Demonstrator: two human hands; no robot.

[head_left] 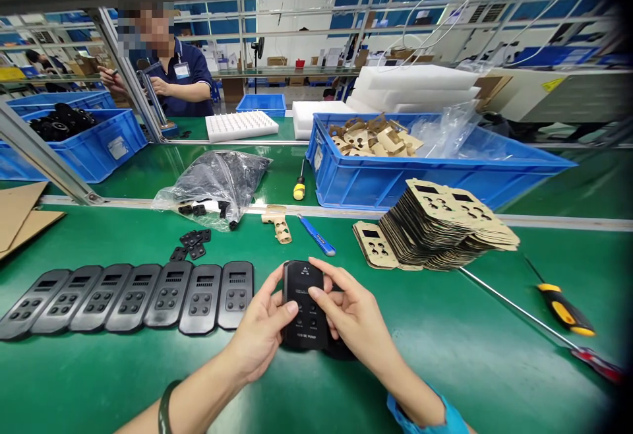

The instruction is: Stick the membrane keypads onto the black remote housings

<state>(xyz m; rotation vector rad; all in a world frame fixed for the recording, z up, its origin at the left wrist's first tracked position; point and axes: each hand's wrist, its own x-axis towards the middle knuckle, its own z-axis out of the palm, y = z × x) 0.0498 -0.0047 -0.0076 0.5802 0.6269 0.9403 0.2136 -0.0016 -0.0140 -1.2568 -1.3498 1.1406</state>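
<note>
Between both hands I hold a black control panel cover [305,335] with white printed lettering and several round buttons, tilted up above the green bench. My left hand [264,328] grips its left edge, thumb on the front near the buttons. On the right edge my right hand [353,312] is closed, its thumb pressed to the face near the upper buttons. A dark piece shows partly under the right hand; its kind is hidden. To the left stretches a row of similar black panel covers [133,299] with button pads fitted. Loose black rubber button pads [192,243] lie behind that row.
Behind the hands are a blue utility knife [316,235], a curled backing sheet [279,226] and a bag of black parts [217,183]. Stacked beige label sheets [430,229], screwdrivers [564,309] and a blue bin [395,180] are at right. A co-worker [178,78] stands across.
</note>
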